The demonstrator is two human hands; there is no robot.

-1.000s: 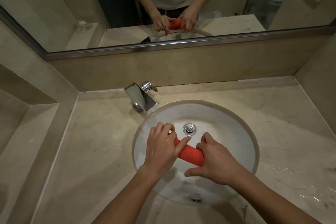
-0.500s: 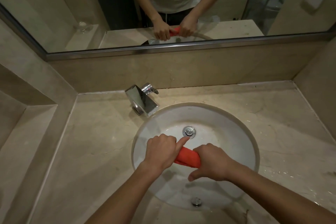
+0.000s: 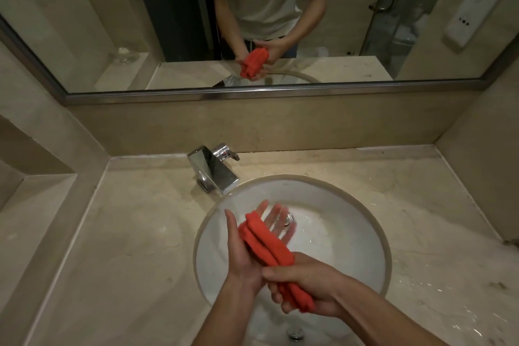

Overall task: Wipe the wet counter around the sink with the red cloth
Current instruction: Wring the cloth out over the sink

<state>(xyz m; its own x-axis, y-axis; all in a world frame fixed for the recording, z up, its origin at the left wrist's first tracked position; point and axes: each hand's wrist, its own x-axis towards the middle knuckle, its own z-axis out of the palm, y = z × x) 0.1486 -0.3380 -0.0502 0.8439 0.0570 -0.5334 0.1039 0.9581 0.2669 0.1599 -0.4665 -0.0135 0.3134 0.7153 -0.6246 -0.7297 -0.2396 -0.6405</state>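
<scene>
Both hands are positioned above the round white ceramic sink basin (image 3: 351,233). Left hand (image 3: 247,247) is flat, palm up, fingers straight and spread, and supports the upper end of the rolled red cloth (image 3: 265,244) without gripping it. Right hand (image 3: 306,284) has fingers and thumb curled around the lower end of the red cloth, which protrudes below the fist. This two-hand hold over the basin appears intended to let any water from the cloth fall into the sink rather than onto the beige marble counter (image 3: 140,233). Beneath the left fingers, the basin contains a chrome drain plug (image 3: 288,219); no standing water can be confirmed. Beyond the left hand stands the angular chrome faucet (image 3: 213,170). Water droplets lie on the counter to the right of the right hand, so wiping appears not yet done there.
</scene>
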